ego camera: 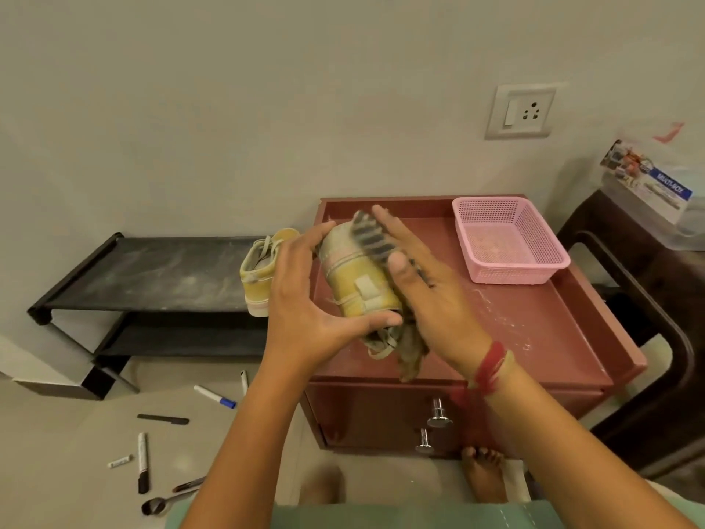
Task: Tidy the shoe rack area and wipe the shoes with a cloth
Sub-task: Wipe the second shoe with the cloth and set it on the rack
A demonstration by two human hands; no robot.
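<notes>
My left hand (305, 299) grips a dusty yellow shoe (362, 284) above the front left of the red cabinet top, thumb under it and fingers over its far side. My right hand (438, 299) lies with straight fingers along the shoe's right side and presses a dark striped cloth (372, 238) against it. The cloth's end hangs below the shoe. A second yellow shoe (259, 273) stands on the right end of the top shelf of the black shoe rack (152, 273), whose shelves look dusty.
The red cabinet (534, 318) carries a pink basket (507, 242) at its back right and has white dust on top. Markers (213, 397), a black pen (142, 461) and a spoon (156, 505) lie on the floor. Dark furniture (648, 299) stands at the right.
</notes>
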